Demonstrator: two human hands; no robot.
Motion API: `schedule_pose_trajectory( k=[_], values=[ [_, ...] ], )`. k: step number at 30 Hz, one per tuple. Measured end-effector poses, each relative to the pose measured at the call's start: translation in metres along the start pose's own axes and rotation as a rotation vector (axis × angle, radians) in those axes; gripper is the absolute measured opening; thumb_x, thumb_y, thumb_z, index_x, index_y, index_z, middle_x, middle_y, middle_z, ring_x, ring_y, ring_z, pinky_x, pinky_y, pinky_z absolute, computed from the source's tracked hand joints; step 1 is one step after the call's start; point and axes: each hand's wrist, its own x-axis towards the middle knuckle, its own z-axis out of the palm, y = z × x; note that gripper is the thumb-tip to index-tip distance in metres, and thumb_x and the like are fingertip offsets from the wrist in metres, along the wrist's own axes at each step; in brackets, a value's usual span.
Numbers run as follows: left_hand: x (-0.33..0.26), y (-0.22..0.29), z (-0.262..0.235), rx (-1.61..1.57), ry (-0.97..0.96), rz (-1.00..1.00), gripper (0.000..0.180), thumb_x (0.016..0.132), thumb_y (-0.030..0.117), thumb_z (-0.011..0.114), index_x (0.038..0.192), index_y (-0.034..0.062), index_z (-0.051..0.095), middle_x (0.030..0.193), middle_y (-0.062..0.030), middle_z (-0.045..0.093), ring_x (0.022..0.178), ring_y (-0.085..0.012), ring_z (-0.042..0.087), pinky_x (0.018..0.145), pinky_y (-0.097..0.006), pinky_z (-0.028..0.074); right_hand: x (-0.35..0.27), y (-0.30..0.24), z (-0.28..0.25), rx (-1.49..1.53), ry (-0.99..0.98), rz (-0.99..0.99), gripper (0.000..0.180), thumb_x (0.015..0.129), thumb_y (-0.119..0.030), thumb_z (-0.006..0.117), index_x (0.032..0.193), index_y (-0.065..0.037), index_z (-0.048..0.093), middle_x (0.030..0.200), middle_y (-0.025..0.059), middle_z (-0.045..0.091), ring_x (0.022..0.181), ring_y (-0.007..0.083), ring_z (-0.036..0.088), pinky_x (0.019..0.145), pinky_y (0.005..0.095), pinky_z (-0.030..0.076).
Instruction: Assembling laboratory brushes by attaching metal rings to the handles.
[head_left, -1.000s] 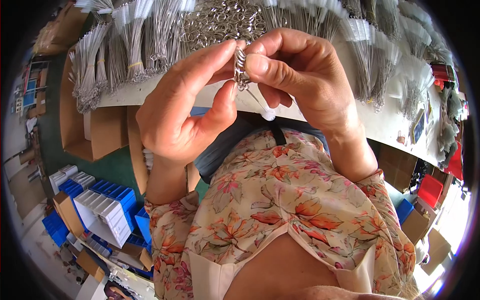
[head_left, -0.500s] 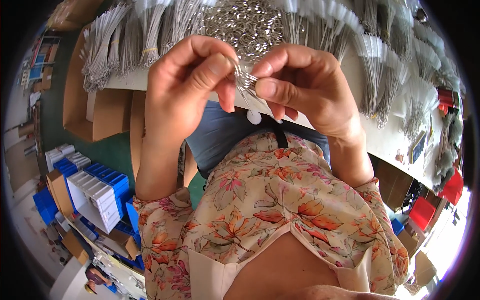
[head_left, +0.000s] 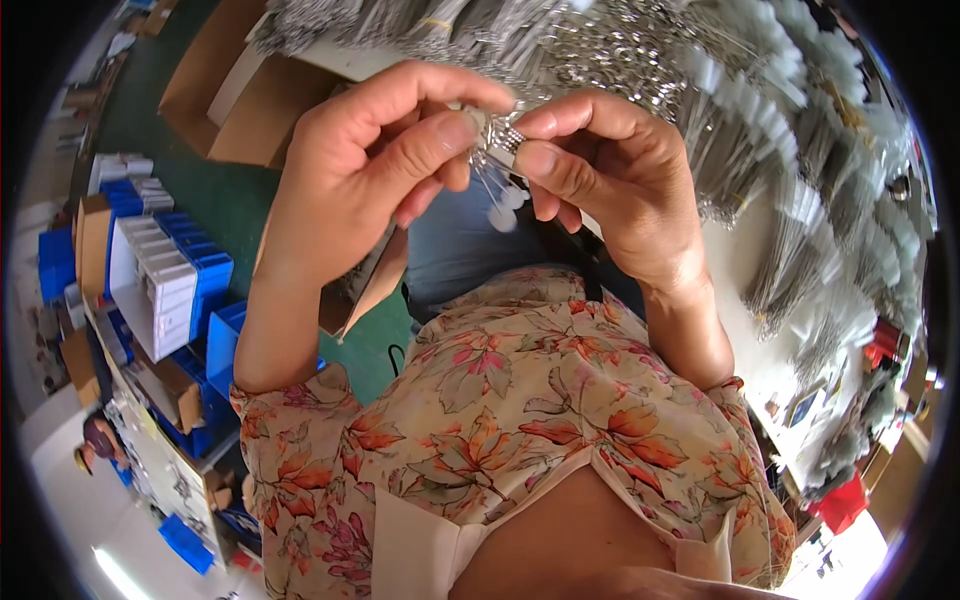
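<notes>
Both hands pinch a small bundle of thin metal pins (head_left: 497, 150) above the counter (head_left: 745, 260): left hand (head_left: 365, 180) and right hand (head_left: 600, 175) closed on it; light, springy, best gripped at the banded middle

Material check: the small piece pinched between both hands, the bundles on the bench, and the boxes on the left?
Small piece: looks like bright metal, silvery glints, held between left hand and right hand; thin strands with white round tabs hang from it, likely plastic. Bundles: probably metal wire, grey, shiny. Cardboard boxes: brown, matte. Blue bins: likely plastic, glossy.
</notes>
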Motion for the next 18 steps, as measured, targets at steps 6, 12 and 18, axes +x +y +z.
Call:
schedule_pose_trajectory(
  k=[6, 12, 18],
  values=[
    [-0.023, -0.029, -0.020, -0.293, 0.200, 0.236, 0.019, 0.092, 0.012, 0.044, 0.089, -0.0032, 0.055, 0.099, -0.0151, 0.059, 0.095, -0.0258, 0.058, 0.089, -0.039, 0.041, 0.026, 0.040, 0.049, 0.033, -0.058, -0.258, 0.012, 0.078, -0.005, 0.066, 0.089, -0.001, 0.063, 0.078, 0.0043, 0.061, 0.068, 0.0091, 0.060, 0.056, 0.0201, 0.046],
    [-0.049, -0.040, -0.078, -0.322, 0.292, 0.265, 0.021, 0.092, 0.015, 0.043, 0.092, -0.0018, 0.056, 0.094, -0.0106, 0.060, 0.087, -0.0194, 0.060, 0.079, -0.037, 0.047, 0.053, 0.087, 0.062, -0.523, 0.015, -0.355, 0.012, 0.076, -0.006, 0.067, 0.087, -0.002, 0.064, 0.080, 0.0085, 0.062, 0.070, 0.0149, 0.061, 0.060, 0.0245, 0.046],
    [-0.089, -0.068, -0.149, -0.024, 0.499, 0.047, 0.020, 0.091, 0.013, 0.049, 0.087, -0.0052, 0.054, 0.080, -0.0120, 0.059, 0.061, -0.0142, 0.055, 0.058, -0.027, 0.047, 0.040, 0.121, 0.030, -0.878, 0.017, -0.175, 0.007, 0.075, -0.004, 0.066, 0.080, 0.000, 0.063, 0.067, 0.0081, 0.058, 0.054, 0.0142, 0.052, 0.050, 0.0247, 0.041]
  ],
)
